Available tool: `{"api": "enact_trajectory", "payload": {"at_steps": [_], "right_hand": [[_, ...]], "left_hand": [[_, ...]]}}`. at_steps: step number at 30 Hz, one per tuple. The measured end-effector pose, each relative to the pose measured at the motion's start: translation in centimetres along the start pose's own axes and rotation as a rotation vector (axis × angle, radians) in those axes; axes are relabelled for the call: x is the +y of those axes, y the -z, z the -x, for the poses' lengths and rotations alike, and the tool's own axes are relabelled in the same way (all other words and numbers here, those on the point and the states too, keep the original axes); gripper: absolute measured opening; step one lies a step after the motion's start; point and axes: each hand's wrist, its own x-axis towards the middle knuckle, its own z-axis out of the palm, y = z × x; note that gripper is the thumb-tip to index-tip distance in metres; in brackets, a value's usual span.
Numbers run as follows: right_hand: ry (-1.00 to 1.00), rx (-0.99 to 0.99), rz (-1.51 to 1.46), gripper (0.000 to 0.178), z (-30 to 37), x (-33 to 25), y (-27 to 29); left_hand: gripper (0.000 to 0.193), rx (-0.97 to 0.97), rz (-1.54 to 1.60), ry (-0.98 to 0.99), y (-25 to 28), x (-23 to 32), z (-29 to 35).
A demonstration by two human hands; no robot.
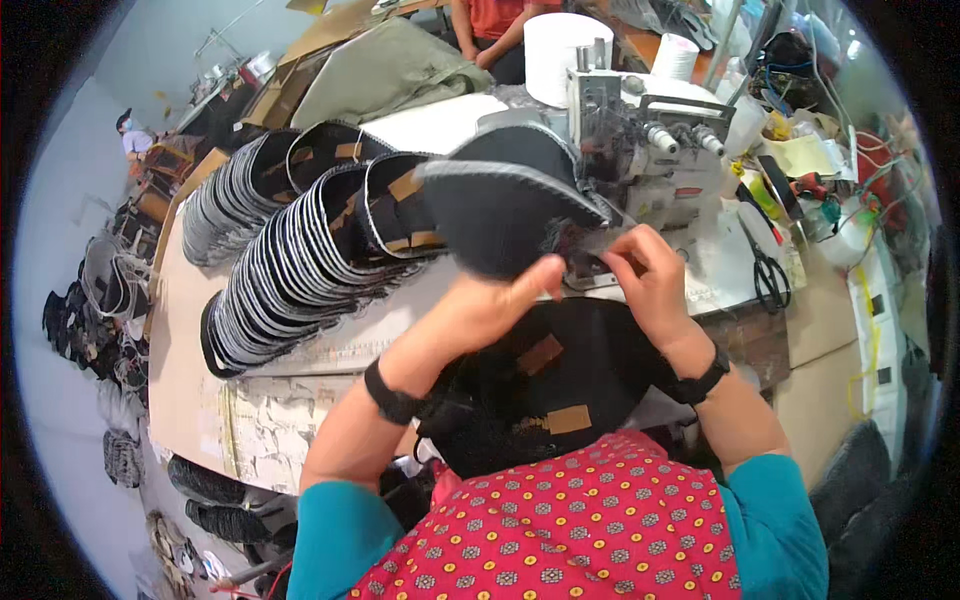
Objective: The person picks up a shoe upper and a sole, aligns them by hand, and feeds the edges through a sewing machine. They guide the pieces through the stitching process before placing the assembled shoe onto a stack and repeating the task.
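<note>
A curved black fabric piece (490, 225) with a pale stitched edge is raised in front of the sewing machine (650, 150). My left hand (505, 305) grips its lower edge, thumb pointing right; the other fingers are mostly hidden behind the piece. My right hand (645, 275) is closed in a pinch at the piece's right corner, just below the machine's head. What those fingertips hold is too small to make out. Below my hands, a black fabric piece (590, 350) with brown patches lies across my lap.
Two long rows of nested black pieces with pale edges, a nearer stack (290, 270) and a farther stack (235, 195), stand at the left. Black scissors (768, 278) lie at the right. A large white thread cone (560, 55) stands behind the machine. Another person sits beyond the table.
</note>
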Motion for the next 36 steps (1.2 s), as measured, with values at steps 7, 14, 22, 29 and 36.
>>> {"api": "enact_trajectory", "payload": {"at_steps": [7,14,22,29,36], "right_hand": [[0.200,-0.399,0.111,0.027,2.1,-1.2,-0.6],[0.269,-0.539,0.286,0.048,2.7,-2.6,-1.5],[0.233,-0.609,0.259,0.040,3.4,-2.7,1.8],[-0.146,-0.320,-0.237,0.026,-1.3,-4.9,8.6],[-0.752,-0.424,-0.798,0.024,-4.0,-3.1,4.7]], "left_hand": [[0.090,0.948,-0.857,-0.197,5.4,-6.1,-6.9],[0.047,0.055,-1.416,-0.427,7.9,-3.3,-8.1],[0.052,-0.386,-1.687,0.117,7.0,-3.5,1.8],[0.028,-0.308,-1.821,0.353,10.6,-4.8,5.1],[0.036,-0.039,-1.423,0.193,7.4,-1.8,0.3]]}}
